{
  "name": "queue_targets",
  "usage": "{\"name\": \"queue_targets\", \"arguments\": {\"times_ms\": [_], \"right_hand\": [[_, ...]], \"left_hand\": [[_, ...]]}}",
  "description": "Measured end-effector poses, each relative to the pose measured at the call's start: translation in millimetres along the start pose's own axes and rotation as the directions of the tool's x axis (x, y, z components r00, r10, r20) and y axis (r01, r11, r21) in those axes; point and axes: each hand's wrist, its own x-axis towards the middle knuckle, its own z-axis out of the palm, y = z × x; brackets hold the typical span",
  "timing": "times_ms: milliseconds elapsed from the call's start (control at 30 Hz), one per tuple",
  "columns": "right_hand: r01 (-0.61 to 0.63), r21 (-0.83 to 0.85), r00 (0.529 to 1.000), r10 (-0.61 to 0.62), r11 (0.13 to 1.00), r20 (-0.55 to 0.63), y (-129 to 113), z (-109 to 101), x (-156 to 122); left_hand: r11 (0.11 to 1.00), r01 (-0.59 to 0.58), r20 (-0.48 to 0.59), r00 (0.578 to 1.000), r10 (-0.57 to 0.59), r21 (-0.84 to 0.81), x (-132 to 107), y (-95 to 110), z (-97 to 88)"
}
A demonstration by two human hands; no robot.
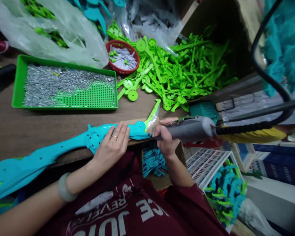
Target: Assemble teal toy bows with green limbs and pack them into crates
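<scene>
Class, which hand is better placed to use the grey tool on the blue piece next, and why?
Probably the right hand: it grips the grey tool, whose front end points toward the blue piece. The left hand rests on the blue piece, so it seems better placed to steady it.

We can read print only on the maroon shirt (130, 203), in pale letters (149, 209): a large "CE", a large "JU" partly cut off below it, and smaller ones, seemingly "REVEL". We cannot make out the rest.
</scene>
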Motion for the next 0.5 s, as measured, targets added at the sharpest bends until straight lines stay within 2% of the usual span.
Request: {"name": "queue_targets", "arguments": {"times_ms": [200, 300, 400, 500], "right_hand": [[-0.068, -0.082, 0.998, 0.068, 0.994, -0.004, 1, 0, 4], [-0.054, -0.088, 0.999, 0.053, 0.995, -0.006, -3, 0, 6], [-0.004, -0.059, 0.999, 0.007, 0.998, 0.042, -21, 12, 18], [0.102, -0.029, 0.99, -0.098, 0.994, 0.101, -45, 42, 38]], "left_hand": [[0.997, 0.022, -0.004, 1.0, -0.022, -0.081, -3, 0, 1.7], [0.992, 0.072, 0.043, 0.997, -0.068, -0.102, 3, 0, -4.4], [0.968, 0.101, 0.08, 0.993, -0.085, -0.229, 27, -4, -16.8], [0.899, -0.039, 0.005, 0.999, 0.046, -0.437, 67, -23, -33.1]]}}
